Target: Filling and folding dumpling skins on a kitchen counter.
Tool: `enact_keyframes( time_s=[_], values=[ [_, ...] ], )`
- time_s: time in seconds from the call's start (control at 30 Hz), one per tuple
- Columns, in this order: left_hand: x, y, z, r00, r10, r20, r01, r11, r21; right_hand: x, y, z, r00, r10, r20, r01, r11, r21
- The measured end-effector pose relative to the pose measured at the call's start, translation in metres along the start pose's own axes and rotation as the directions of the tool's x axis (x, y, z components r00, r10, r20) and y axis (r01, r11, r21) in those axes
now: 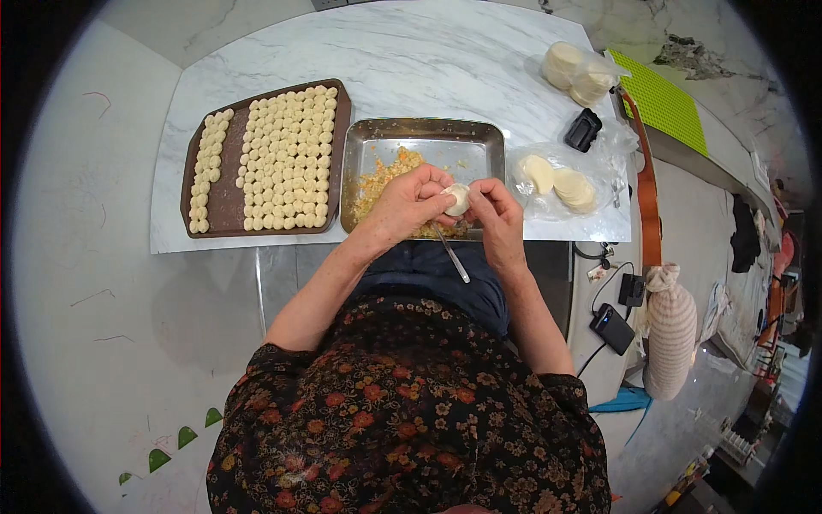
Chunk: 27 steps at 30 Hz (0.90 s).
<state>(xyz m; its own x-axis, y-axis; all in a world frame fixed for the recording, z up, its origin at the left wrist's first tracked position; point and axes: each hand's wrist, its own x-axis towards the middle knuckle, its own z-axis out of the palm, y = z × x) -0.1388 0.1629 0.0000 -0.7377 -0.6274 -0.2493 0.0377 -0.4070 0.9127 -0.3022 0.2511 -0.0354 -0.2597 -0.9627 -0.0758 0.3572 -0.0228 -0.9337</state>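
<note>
A round dough wrapper [457, 200], partly gathered, is held up between both hands over a rectangular steel pan [420, 128]. My left hand [414, 202] grips its left side, while my right hand [494, 212] pinches its right edge. Chopped orange and yellow filling [379, 183] lies mostly in the pan's left part. A metal utensil's handle [454, 256] sticks out over the pan's near rim; its other end is hidden. Left of the pan, a brown tray [228, 151] carries rows of small folded dumplings [289, 160]. Loose wrappers [573, 189] lie on plastic to the right.
Bagged stacks of wrappers [581, 72] stand at the back right of the marble-patterned table [411, 58]. A small black plastic tray [583, 130] lies nearer. Beyond the table's right edge are a green textured mat [661, 99], a black power bank [612, 329] with cables and a knitted bag [669, 340].
</note>
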Motion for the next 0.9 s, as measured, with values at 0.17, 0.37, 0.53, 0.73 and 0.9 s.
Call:
enact_keyframes(
  time_s=[0.17, 0.37, 0.53, 0.73, 0.9],
  values=[
    [-0.001, 0.002, -0.001, 1.000, -0.029, 0.003, 0.029, 0.994, 0.104, -0.001, -0.001, 0.000, 0.998, -0.059, 0.021, 0.061, 0.990, -0.126],
    [-0.002, 0.007, 0.001, 0.999, -0.044, 0.013, 0.043, 0.997, 0.063, -0.001, -0.002, 0.000, 0.999, -0.033, 0.007, 0.033, 0.991, -0.128],
    [-0.001, 0.006, -0.004, 0.997, -0.069, 0.036, 0.066, 0.994, 0.089, -0.003, -0.005, 0.006, 0.999, -0.049, -0.015, 0.047, 0.991, -0.124],
    [-0.005, 0.013, 0.000, 0.992, -0.120, 0.030, 0.117, 0.989, 0.091, -0.001, -0.001, -0.001, 0.999, -0.038, -0.002, 0.038, 0.991, -0.127],
    [-0.002, 0.009, -0.003, 0.993, -0.118, 0.008, 0.116, 0.988, 0.099, -0.002, -0.004, 0.004, 1.000, -0.006, -0.024, 0.004, 0.997, -0.081]
  ],
)
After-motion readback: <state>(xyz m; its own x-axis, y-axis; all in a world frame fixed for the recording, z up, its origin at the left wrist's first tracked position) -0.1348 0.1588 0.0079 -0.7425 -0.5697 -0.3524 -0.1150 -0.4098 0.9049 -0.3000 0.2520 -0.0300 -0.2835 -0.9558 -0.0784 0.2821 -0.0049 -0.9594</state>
